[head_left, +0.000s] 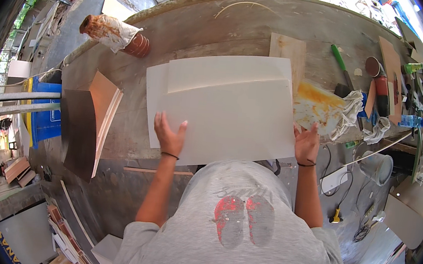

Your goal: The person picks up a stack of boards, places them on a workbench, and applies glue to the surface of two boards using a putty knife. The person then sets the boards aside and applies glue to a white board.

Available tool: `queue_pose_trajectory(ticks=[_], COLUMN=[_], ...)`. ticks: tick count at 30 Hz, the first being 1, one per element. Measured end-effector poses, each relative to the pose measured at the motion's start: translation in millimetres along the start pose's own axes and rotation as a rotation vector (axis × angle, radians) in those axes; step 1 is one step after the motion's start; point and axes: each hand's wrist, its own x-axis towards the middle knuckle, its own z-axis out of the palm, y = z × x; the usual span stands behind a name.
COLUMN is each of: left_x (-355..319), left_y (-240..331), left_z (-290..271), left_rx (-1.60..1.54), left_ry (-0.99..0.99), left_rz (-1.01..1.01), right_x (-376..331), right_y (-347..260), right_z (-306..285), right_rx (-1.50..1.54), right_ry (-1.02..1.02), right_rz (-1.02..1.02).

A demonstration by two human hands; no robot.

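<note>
Several white boards [233,119] lie in an uneven stack on the workbench in front of me, the upper ones shifted so that edges of those beneath show. My left hand [168,137] rests on the left part of the stack, its fingers stretched and the thumb apart. At the right edge of the boards is my right hand [306,143], fingers apart and touching or nearly touching that edge. Neither hand is wrapped round anything. Beyond the right hand, a stained sheet [320,106] with yellow-brown smears lies beside the stack.
A rust-stained bottle-like container [109,32] with white cloth lies far left. Curved dark and tan panels [78,131] stand at the bench's left end by a blue bin [48,115]. To the right are a green-handled tool [339,58], a sander [381,83], rags [350,111] and cables [344,197].
</note>
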Motion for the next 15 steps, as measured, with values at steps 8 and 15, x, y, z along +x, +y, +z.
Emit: queue_pose_trajectory(ticks=[8, 15], left_x=[-15.2, 13.0], left_y=[172.6, 161.8], left_z=[101.0, 106.6], left_rx=[-0.004, 0.081], left_ry=[-0.595, -0.528], left_rz=[0.781, 0.640], right_x=[9.0, 0.4], right_y=[8.0, 52.2], right_z=[43.8, 11.1], right_rx=[0.039, -0.604], right_ry=[0.027, 0.191], right_rz=[-0.183, -0.308])
